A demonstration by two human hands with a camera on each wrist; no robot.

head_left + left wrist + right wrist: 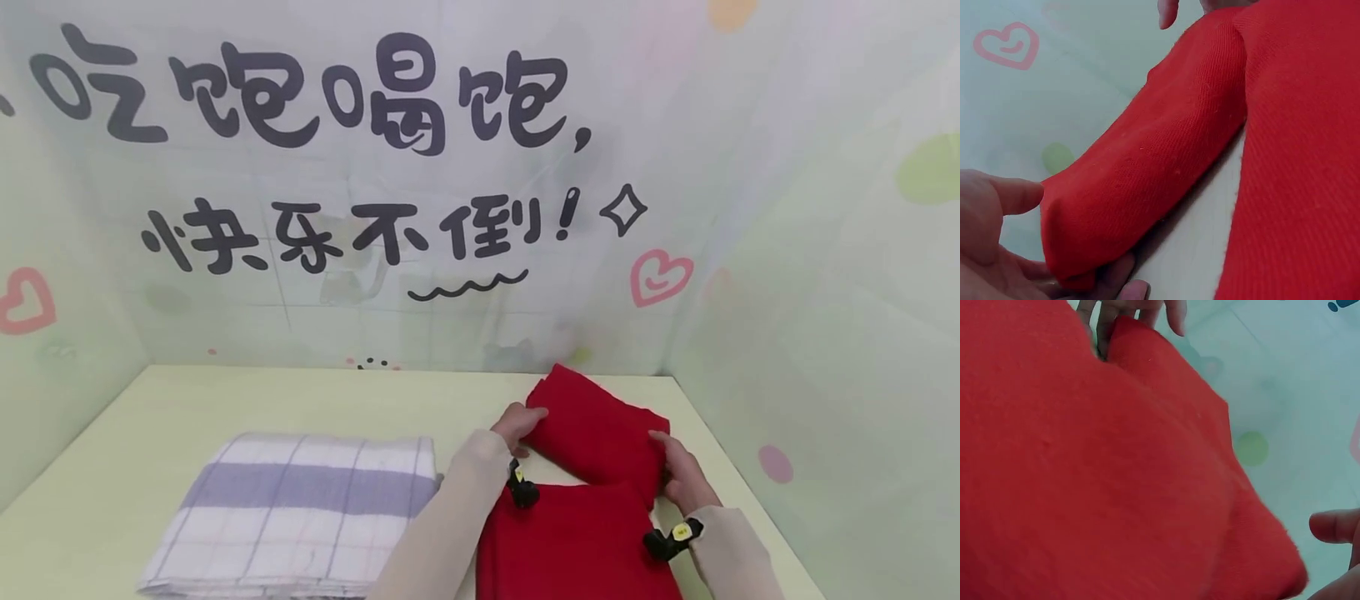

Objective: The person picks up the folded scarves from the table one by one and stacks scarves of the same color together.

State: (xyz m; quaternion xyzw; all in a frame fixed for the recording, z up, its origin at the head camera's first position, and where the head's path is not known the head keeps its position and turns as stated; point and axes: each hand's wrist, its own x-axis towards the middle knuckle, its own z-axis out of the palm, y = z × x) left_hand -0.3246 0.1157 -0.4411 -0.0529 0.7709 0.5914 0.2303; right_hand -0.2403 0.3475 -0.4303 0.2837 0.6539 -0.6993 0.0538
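Note:
A red knitted cloth (pixel 596 425), folded into a thick bundle, is held at a slant between both hands near the table's back right. My left hand (pixel 519 423) grips its left end, the thumb over the edge and the fingers (pixel 1116 275) beneath. At the right end my right hand (pixel 684 475) holds the edge, its thumb near the upper corner; the bundle hides most of its fingers. Just in front lies a flat red folded part (pixel 573 542). Whether it joins the bundle cannot be told.
A folded white checked cloth (pixel 300 508) with a blue band lies to the left on the pale table (pixel 97 467). Printed fabric walls (pixel 480 333) close in the table at the back and sides.

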